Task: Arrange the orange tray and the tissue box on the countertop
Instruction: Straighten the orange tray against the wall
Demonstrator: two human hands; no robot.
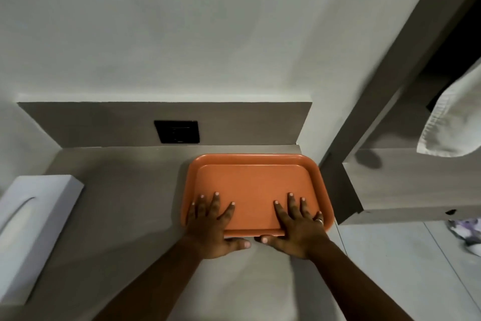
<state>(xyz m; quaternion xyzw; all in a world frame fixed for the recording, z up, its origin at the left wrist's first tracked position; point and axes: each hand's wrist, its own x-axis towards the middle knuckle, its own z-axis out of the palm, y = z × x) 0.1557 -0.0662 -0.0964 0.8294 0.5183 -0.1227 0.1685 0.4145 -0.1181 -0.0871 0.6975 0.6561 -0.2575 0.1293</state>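
Countertop point(125, 190): grey-brown wood-grain surface with a low matching upstand along its far edge, against a pale wall.

Orange tray point(256, 185): 1 rectangular tray with rounded corners and a raised rim, empty, lying flat at the far right corner of the countertop. Its far rim sits just beside the upstand; its right rim runs along the countertop's right edge; its near rim reaches or slightly overhangs the near edge.

Left hand point(212, 224): palm down on the tray's near left portion, 4 fingers spread flat on the tray floor, thumb curled under the near rim. Grasping the tray.

Right hand point(299, 224): palm down on the tray's near right portion, fingers spread flat, thumb under the near rim, nearly touching the left thumb. Grasping the tray. 1 ring point(320, 221) on a finger.

Tissue box point(33, 219): 1 white box with a curved slot on top, at the left end of the countertop, well apart from the tray.

Black wall plate point(177, 131): set in the upstand, left of the tray.

White cloth point(453, 117): hanging at the right, beyond the countertop.
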